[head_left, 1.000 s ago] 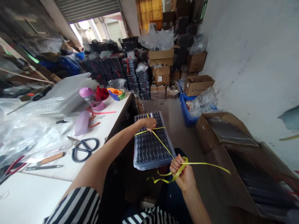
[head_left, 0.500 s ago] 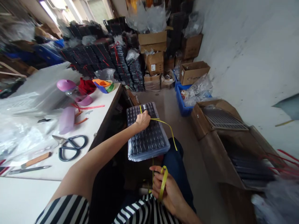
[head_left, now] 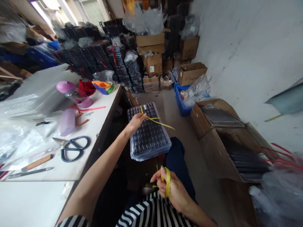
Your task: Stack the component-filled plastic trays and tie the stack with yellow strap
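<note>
A stack of black trays in clear plastic (head_left: 150,135) lies in front of me, beside the table edge, near my knee. Yellow strap (head_left: 163,124) crosses its top. My left hand (head_left: 139,120) is closed on this strap above the upper part of the stack, and a loose end sticks out to the right. Nearer my body, my right hand (head_left: 167,186) is closed around another length of the yellow strap, which loops over its fingers. The strap between the stack and my right hand is mostly hidden.
On the white table (head_left: 99,108) at left lie scissors (head_left: 73,148), a wooden-handled knife (head_left: 39,161) and a pink bottle (head_left: 74,94). Cardboard boxes (head_left: 213,115) and a blue crate (head_left: 183,105) stand at right. Wrapped black stacks (head_left: 120,67) rise at the back.
My left hand has shifted left and slightly up on the stack, drawing the strap's loose end shorter and straighter. My right hand still holds its loop, slightly turned. The view has shifted slightly.
</note>
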Motion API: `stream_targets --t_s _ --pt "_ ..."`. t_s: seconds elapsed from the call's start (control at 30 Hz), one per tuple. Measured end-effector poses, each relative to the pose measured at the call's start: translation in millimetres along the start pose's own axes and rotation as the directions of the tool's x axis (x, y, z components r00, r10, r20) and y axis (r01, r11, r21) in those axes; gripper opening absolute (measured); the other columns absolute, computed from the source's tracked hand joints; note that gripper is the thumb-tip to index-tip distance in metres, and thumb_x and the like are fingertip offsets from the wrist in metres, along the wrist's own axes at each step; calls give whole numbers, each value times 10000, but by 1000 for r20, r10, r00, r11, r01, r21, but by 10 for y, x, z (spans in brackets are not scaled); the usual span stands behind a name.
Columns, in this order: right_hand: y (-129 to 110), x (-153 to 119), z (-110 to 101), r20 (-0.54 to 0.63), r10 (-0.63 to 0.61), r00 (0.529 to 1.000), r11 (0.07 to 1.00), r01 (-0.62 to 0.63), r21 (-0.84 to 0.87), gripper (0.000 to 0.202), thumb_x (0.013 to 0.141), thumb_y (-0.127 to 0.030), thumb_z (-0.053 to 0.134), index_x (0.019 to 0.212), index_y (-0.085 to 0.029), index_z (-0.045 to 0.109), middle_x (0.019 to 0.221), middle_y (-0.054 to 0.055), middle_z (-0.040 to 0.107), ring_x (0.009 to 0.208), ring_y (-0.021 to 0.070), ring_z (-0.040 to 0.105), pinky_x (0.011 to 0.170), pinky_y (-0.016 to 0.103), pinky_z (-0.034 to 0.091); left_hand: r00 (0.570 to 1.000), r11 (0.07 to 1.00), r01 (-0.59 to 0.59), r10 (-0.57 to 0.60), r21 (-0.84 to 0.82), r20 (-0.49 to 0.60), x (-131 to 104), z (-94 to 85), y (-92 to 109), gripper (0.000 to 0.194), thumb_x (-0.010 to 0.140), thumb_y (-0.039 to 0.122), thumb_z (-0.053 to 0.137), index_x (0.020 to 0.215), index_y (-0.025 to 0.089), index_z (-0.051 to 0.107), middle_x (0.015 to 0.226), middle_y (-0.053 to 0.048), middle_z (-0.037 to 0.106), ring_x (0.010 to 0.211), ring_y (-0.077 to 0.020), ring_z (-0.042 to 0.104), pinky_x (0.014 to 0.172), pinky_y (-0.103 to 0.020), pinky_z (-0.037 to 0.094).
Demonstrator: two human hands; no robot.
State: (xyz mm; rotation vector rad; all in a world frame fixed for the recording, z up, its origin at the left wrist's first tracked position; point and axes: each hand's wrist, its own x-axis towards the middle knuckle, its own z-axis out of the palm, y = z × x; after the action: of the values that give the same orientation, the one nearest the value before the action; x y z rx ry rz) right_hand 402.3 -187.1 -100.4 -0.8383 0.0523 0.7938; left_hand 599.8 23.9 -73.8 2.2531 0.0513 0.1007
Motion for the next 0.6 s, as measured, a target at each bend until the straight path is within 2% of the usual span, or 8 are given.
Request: stream_targets --t_s 0.1,0.17,0.23,0.3,0.37,0.43,0.5,0.6 --pt "18 -7 -8 -22 -16 1000 1000 16 5 501 878 -560 470 716 -121 650 500 -76 231 414 41 144 409 226 126 996 970 -83 75 -229 -46 -210 -52 74 399 868 489 397 718 157 561 772 -54 650 750 -184 597 713 -334 447" --pt "21 0 -7 -24 -22 999 1000 22 -12 496 887 -541 466 710 -117 653 497 -74 240 412 40 149 411 228 122 990 932 -136 114 -337 -86 -357 -47 121 371 861 498 403 746 175 546 987 -94 661 915 -212 590 791 -352 438" --pt "26 8 -1 -15 -9 1000 999 9 -32 486 897 -518 461 707 -115 658 481 -75 243 401 40 156 410 231 121 975 894 -210 163 -395 -151 -483 -48 172 337 863 484 432 750 189 551 1246 -100 555 1124 -233 501 904 -374 393" --pt "21 8 19 3 9 1000 998 -9 -64 485 905 -504 449 705 -117 661 466 -75 243 391 44 167 409 236 129 941 882 -313 240 -351 -238 -584 -76 226 297 863 446 477 738 199 584 1364 -67 445 1247 -242 384 991 -383 320" --pt "-26 -3 62 12 6 1000 991 -5 -136 489 912 -500 430 709 -121 665 462 -71 250 396 51 185 416 241 141 916 898 -378 328 -225 -229 -685 -92 267 262 878 399 483 746 211 608 1297 -56 487 1224 -230 387 1003 -379 297" --pt "-140 -8 130 8 -39 999 958 39 -283 476 916 -491 423 734 -130 675 486 -58 282 429 60 222 435 241 161 927 920 -372 363 -120 -90 -816 -23 267 261 903 364 448 751 214 599 1054 -54 592 1036 -200 497 918 -362 360" --pt "-318 25 211 22 -118 993 895 116 -430 457 913 -472 427 712 -142 672 509 -44 316 461 71 255 452 237 187 939 939 -335 339 -81 52 -977 161 207 287 922 330 404 722 205 566 784 -25 578 792 -165 519 775 -328 410" --pt "-623 215 326 71 -254 965 826 255 -503 423 867 -423 473 550 -164 581 519 -23 388 484 87 335 484 231 280 950 955 -291 295 -52 98 -1177 514 39 307 922 302 394 663 184 509 650 3 495 663 -145 472 693 -316 413"
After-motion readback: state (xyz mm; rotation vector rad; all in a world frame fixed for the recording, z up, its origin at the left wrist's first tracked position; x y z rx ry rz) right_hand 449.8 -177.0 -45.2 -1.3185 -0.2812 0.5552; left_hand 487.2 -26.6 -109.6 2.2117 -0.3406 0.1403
